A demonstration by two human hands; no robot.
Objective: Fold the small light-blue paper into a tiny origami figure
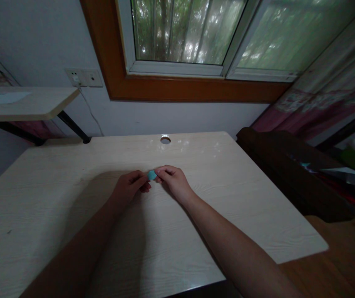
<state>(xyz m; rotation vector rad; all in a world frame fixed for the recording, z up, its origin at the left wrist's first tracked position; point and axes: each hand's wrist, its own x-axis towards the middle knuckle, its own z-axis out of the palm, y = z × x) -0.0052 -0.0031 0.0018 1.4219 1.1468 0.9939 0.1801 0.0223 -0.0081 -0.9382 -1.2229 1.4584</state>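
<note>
Toward the far edge of the bench [245,207], left of its centre line, the left hand [130,185] and right hand [173,179] meet at one small teal piece [151,175]; the left fingers are closed on its left edge, thumb uppermost, and the right fingers pinch its right side, with its middle showing between them; the other left fingers curl below, near the bench top. Whether the piece touches the bench or is held just above it, I cannot tell; its exact shape and material are too small to make out.

The step in hand looks like two-handed handling of the piece, each hand steadying one side; the next move, I judge, calls for fine fingertip control, the two pinches kept level and light so that it neither bends nor slips; should one hand let go, the other would need to be firm on it first.

Beyond the hands, by the bench's far edge, is a round hole [165,140]; at the far left corner stands a shelf [18,109] on dark legs.
</note>
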